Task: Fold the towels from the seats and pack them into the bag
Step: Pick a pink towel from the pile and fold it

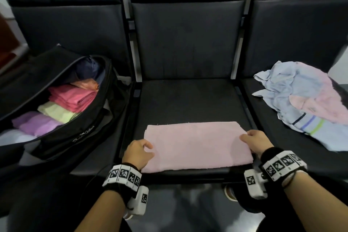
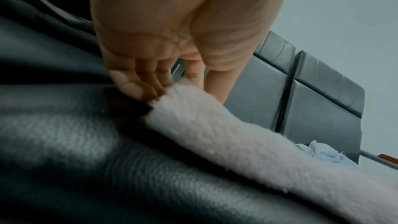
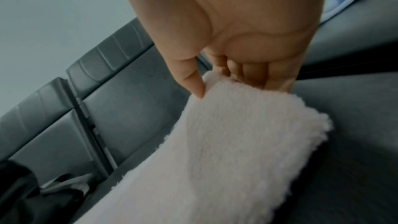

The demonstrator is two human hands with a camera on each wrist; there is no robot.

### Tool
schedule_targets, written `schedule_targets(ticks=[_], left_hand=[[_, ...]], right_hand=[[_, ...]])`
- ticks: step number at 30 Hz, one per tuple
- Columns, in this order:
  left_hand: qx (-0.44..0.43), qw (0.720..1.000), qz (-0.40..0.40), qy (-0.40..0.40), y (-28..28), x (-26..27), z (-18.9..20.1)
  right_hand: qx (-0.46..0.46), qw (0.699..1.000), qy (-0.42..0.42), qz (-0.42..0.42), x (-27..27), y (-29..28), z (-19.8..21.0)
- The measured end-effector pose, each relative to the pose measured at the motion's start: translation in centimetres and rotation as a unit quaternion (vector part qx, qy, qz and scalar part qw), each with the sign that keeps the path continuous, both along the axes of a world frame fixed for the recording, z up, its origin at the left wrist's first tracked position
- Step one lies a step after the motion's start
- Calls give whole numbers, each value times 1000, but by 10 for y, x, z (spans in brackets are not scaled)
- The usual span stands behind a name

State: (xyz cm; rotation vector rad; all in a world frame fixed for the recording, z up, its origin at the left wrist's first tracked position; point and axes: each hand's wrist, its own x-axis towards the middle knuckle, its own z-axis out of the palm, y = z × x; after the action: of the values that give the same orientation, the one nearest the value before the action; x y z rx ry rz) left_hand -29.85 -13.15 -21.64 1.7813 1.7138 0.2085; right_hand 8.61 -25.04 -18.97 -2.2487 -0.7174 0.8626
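A pale pink towel [image 1: 195,144], folded into a flat rectangle, lies on the middle black seat [image 1: 188,98] near its front edge. My left hand [image 1: 140,151] pinches its left end [image 2: 193,117], thumb on top and fingers tucked under the edge. At the opposite end [image 3: 237,134], my right hand [image 1: 254,142] pinches the towel the same way. An open black bag [image 1: 79,124] sits on the left seat, with folded pink, light green and purple towels packed inside. Unfolded light blue and pink towels [image 1: 305,103] lie heaped on the right seat.
Dark seat backs [image 1: 188,39] rise behind all three seats, with metal bars [image 1: 239,47] between them. A shoe [image 1: 229,192] shows on the floor below the seat's front edge.
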Motion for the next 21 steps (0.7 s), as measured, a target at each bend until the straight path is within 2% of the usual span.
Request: schedule_targets(ticks=[5, 7, 11, 14, 17, 21], left_hand=[[-2, 1000, -9, -15, -5, -1, 5], [16, 999, -15, -38, -6, -2, 6], [70, 994, -12, -80, -8, -1, 11], [76, 986, 4, -145, -9, 5, 18], [37, 973, 18, -228, -10, 12, 31], [-58, 938, 76, -332, -13, 12, 45]], right_hand=[[4, 982, 173, -80, -5, -12, 5], [-4, 973, 214, -92, -9, -11, 10], [-9, 964, 249, -94, -16, -6, 16], [26, 961, 266, -72, -26, -1, 24], [85, 948, 303, -53, -44, 8, 40], [101, 954, 280, 43, -106, 36, 65]])
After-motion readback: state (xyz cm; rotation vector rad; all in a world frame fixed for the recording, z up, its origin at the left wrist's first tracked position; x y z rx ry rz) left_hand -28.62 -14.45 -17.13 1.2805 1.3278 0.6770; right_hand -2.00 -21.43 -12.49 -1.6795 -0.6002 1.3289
